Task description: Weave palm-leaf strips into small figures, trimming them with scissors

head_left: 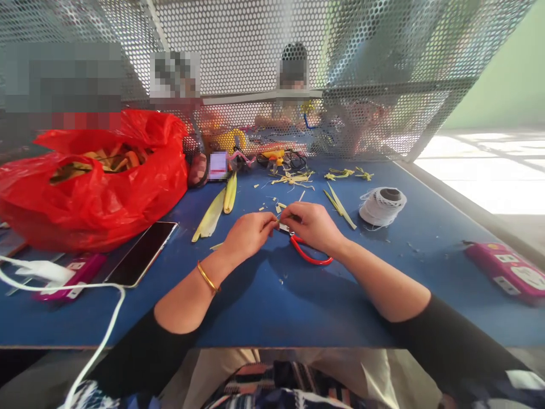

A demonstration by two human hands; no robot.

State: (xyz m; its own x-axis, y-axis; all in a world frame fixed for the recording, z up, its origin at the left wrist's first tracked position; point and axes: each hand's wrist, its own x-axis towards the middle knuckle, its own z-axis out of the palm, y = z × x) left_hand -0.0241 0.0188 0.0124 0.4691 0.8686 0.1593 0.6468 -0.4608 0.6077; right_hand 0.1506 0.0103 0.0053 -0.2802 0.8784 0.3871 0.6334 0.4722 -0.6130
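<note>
My left hand and my right hand meet near the middle of the blue table, fingertips pinched close together. A small greenish piece shows between them, too small to name. Red-handled pliers lie beneath my right hand, their metal jaws by the fingertips. Left of my hands rest pale green-yellow husk leaves. To the right are thin green strips and a spool of white thread. Beyond my hands are pale husk shreds and small knotted green pieces.
At left stands a red plastic bag of dry husks, beside a phone, a white cable and a magenta power strip. Another magenta power strip lies right. A perforated metal screen rises behind; people sit beyond it.
</note>
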